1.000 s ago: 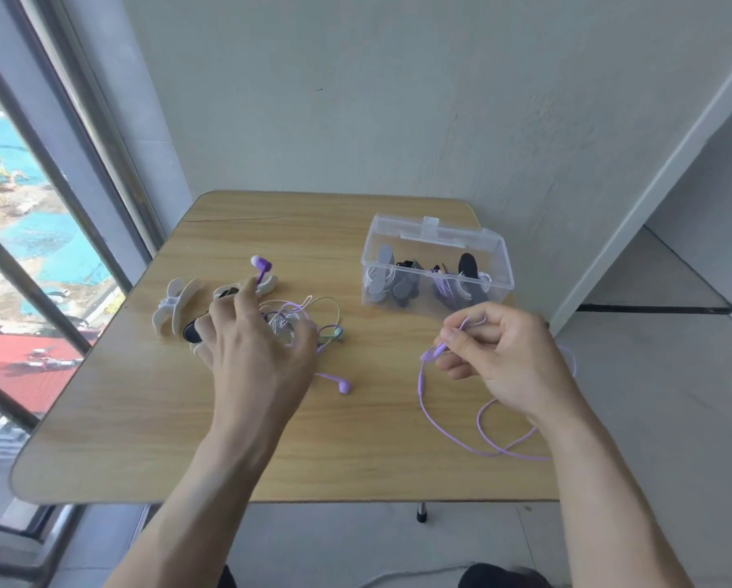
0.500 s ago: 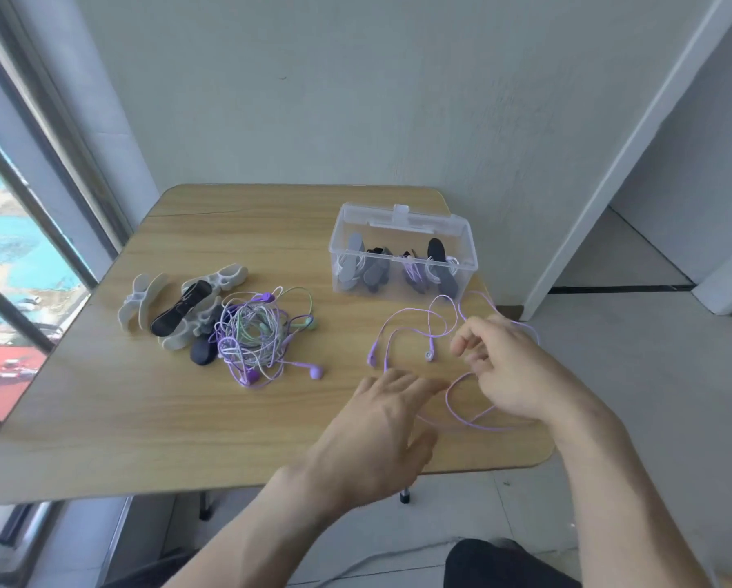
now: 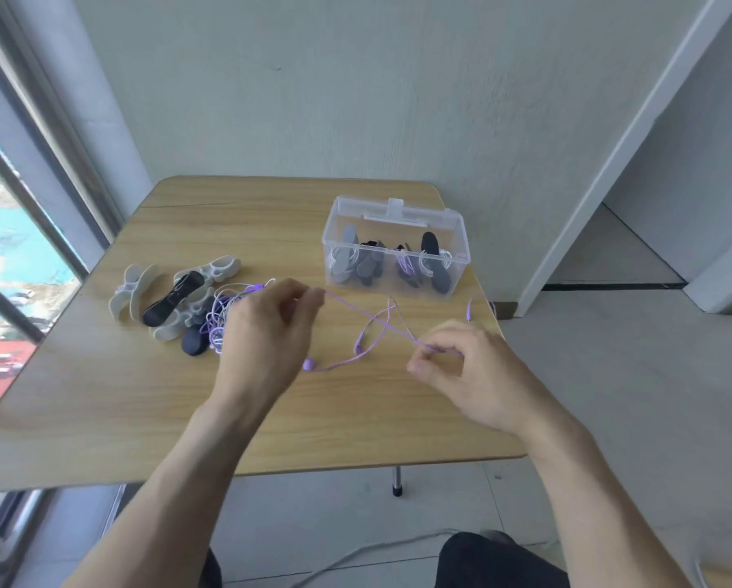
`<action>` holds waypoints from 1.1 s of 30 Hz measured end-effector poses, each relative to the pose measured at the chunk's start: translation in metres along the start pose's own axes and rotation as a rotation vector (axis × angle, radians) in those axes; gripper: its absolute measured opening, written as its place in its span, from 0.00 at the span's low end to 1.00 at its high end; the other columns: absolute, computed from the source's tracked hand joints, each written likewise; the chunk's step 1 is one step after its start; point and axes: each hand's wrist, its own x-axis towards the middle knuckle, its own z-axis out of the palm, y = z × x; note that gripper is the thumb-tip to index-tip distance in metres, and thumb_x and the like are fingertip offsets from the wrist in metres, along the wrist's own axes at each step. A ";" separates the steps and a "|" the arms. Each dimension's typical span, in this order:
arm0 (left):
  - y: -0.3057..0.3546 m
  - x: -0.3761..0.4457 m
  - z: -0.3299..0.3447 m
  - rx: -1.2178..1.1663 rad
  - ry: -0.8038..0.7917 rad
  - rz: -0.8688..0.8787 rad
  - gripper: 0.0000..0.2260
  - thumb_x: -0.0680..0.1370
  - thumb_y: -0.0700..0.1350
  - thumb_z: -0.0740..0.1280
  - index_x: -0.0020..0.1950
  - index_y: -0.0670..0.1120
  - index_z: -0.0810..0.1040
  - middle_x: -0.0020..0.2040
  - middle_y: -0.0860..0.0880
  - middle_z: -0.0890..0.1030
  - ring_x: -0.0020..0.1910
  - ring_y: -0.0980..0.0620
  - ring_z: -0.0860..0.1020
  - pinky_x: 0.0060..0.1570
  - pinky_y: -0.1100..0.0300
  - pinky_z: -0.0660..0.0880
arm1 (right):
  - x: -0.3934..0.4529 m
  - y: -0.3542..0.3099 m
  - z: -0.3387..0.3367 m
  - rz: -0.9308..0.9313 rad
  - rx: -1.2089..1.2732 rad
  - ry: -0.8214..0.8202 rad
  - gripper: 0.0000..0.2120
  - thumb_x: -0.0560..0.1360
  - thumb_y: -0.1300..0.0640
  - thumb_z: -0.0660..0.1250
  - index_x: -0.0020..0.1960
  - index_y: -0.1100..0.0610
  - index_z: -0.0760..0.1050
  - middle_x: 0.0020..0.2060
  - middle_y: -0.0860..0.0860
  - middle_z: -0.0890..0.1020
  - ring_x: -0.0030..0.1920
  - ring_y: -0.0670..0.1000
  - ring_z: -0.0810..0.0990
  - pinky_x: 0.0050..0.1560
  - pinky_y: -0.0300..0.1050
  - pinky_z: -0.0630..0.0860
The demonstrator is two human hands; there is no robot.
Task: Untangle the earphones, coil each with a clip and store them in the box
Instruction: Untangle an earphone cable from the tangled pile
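Head view looks down on a wooden table where a thin purple earphone cable is stretched between two hands. It is pale violet, with a small earbud lying on the wood near the left wrist and a second bud a little to the right of it, both on slack strands that cross the taut one. The left hand pinches one end of the stretch between thumb and fingertips, its other fingers curled; the right hand pinches the other end, fingers likewise bent inward. The taut section runs from upper left to lower right, raised just off the table, and another loop of the same cable trails past the right hand toward the table's right edge.

Behind the left hand lies a tangle of purple and white earphones, partly hidden by it. Just left of that tangle sit grey and black cable clips, some touching one another. Farther back on the right stands a clear plastic box, lid open, holding several already coiled earphones in clips. The box is well apart from the stretched cable.
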 end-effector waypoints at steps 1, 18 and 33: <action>0.000 0.003 -0.004 -0.012 0.068 -0.031 0.10 0.80 0.45 0.68 0.39 0.46 0.82 0.26 0.52 0.73 0.30 0.55 0.72 0.32 0.66 0.66 | 0.001 0.001 0.000 0.010 0.007 0.006 0.06 0.76 0.48 0.71 0.44 0.50 0.83 0.51 0.42 0.80 0.60 0.46 0.75 0.63 0.43 0.73; 0.019 -0.012 -0.005 -0.022 0.059 0.175 0.15 0.72 0.38 0.63 0.57 0.45 0.79 0.52 0.50 0.80 0.52 0.53 0.76 0.54 0.64 0.70 | 0.000 0.002 0.003 0.285 -0.242 -0.091 0.08 0.78 0.59 0.63 0.42 0.51 0.79 0.38 0.43 0.81 0.44 0.49 0.79 0.46 0.47 0.78; 0.005 -0.054 0.057 0.337 -0.682 0.277 0.07 0.79 0.53 0.68 0.50 0.51 0.78 0.48 0.53 0.80 0.49 0.46 0.78 0.45 0.54 0.72 | -0.008 0.009 -0.011 0.267 0.007 -0.270 0.15 0.71 0.69 0.71 0.46 0.49 0.77 0.44 0.47 0.82 0.42 0.42 0.81 0.48 0.40 0.80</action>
